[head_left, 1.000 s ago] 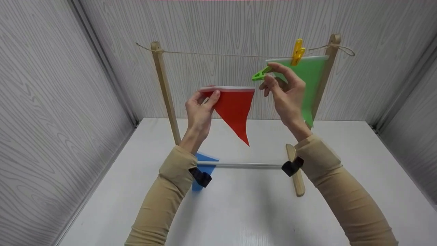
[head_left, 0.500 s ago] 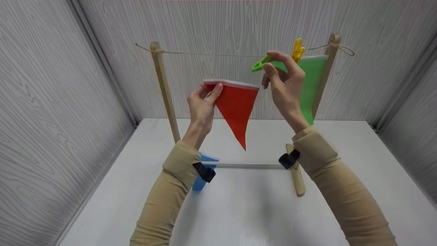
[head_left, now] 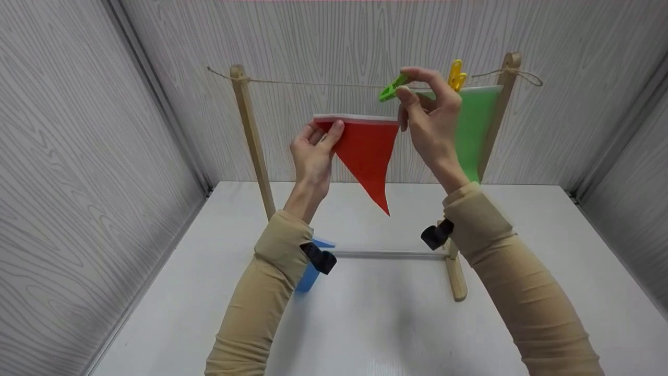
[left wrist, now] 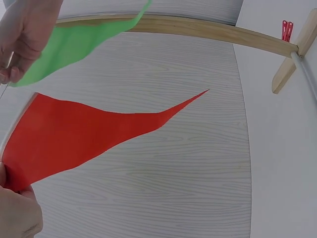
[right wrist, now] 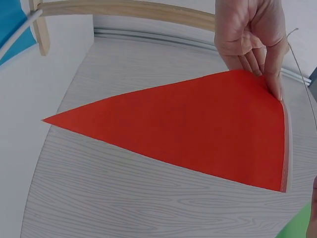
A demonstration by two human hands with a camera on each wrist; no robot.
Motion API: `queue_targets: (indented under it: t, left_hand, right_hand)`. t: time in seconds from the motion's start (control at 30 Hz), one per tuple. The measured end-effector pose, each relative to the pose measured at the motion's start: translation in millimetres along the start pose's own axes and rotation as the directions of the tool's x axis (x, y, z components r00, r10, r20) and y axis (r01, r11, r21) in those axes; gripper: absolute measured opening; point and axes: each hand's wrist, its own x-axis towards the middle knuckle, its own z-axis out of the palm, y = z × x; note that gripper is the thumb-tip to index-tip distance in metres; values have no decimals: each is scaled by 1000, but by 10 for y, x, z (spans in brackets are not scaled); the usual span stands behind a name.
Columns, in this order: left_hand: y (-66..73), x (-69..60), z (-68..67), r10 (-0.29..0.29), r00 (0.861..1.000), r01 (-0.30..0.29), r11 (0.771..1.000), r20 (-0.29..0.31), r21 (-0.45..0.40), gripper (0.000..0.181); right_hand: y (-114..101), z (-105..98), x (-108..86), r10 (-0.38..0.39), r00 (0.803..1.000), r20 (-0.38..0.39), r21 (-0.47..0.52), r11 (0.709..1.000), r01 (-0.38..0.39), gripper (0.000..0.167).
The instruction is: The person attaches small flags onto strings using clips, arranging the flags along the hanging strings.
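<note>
A red triangular pennant [head_left: 368, 151] hangs point down from my left hand [head_left: 313, 156], whose thumb and fingers pinch the left end of its white top band. The band lies a little below the string [head_left: 313, 83], apart from it. My right hand [head_left: 434, 120] pinches a green clothespin [head_left: 391, 89] by its handles, close to the string and above the red pennant's right corner. Behind that hand, a green pennant [head_left: 476, 130] hangs at the string's right end, where a yellow clothespin [head_left: 456, 78] grips it. Whether the right fingers touch the red pennant is unclear.
Two wooden posts [head_left: 250, 136] hold the string. A pale rod [head_left: 386, 254] runs low between them to a wooden foot [head_left: 457, 279]. A blue piece [head_left: 307, 279] lies on the white table [head_left: 376, 324] behind my left sleeve. A red clothespin [left wrist: 287, 30] shows by the frame.
Both hands have risen toward the string, the left one also drifting right with the red pennant. The green clothespin has moved up to the string's height.
</note>
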Motion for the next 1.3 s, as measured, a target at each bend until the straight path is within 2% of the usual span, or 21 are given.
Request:
queue_targets:
  t: [0.17,0.43,0.77,1.07,1.3]
  left_hand:
    - [19,12,39,-2,1000,2,999,-1,-41,26]
    - [60,40,116,14,1000,-13,994,7,-105,26]
    - [112,64,212,15,1000,-15,986,0,-166,47]
    - [143,90,265,20,1000,-16,988,24,-156,48]
    - [169,117,280,38,999,-33,987,28,-157,46]
  right_hand:
    - [-55,6,57,1,1000,20,-22,1000,-1,20]
    - [-115,19,165,29,999,24,15,999,-30,17]
    - [-172,45,254,16,998,54,-151,988,-7,14]
    - [-241,70,304,56,996,73,-334,942,-29,17]
    - [-261,112,353,62,993,105,-390,921,-16,15]
